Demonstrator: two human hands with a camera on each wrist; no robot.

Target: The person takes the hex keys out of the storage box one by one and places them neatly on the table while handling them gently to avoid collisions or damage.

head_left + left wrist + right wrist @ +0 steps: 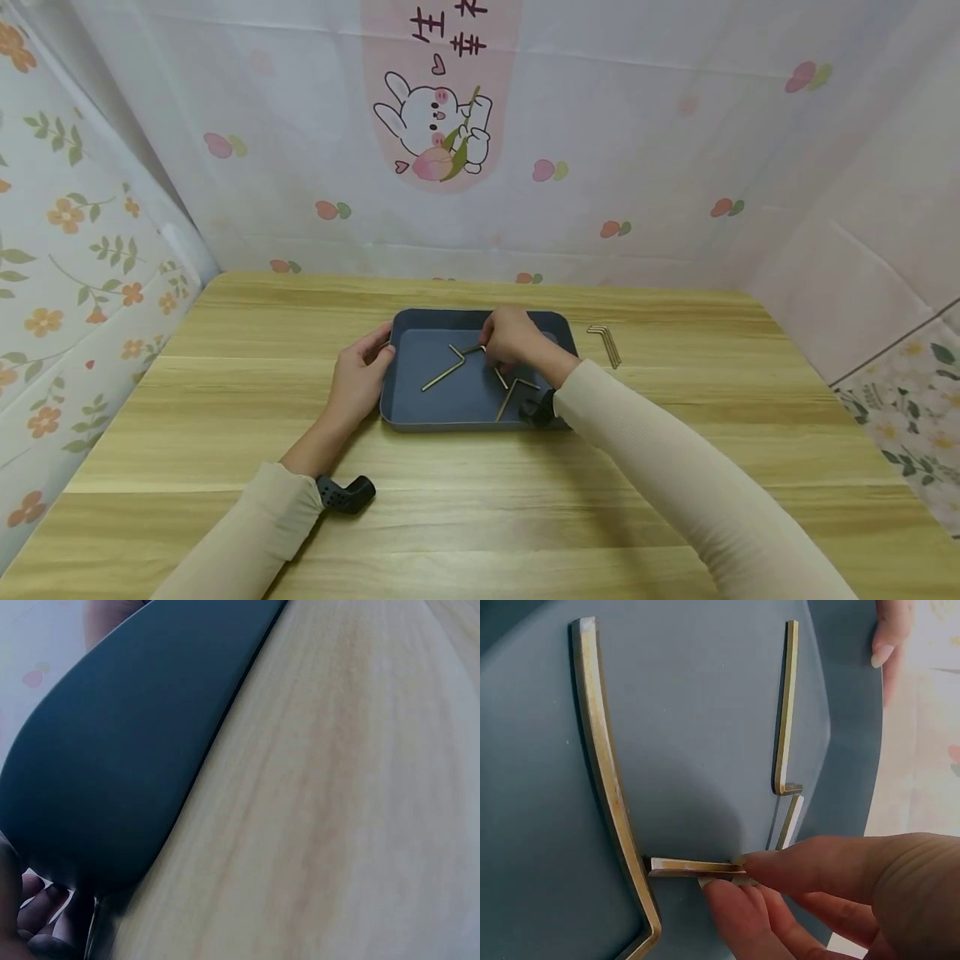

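Observation:
A blue-grey tray [442,410] lies on the table with several brass-coloured hex keys in it. My left hand [356,379] grips the tray's left side, thumb at the rim. Inside the tray, my right hand [516,337] pinches one hex key [690,866] between thumb and fingers, which hide part of it. Another hex key [609,757] lies close beside the pinched one, near its end. On the tray floor to the left rests a further hex key [444,376]. In the left wrist view the tray's outer wall [127,742] covers most of the left hand.
Several hex keys [609,346] lie side by side on the wooden table [480,517], right of the tray. A printed cloth [637,125] hangs behind the table's far edge, with patterned cloths at both sides.

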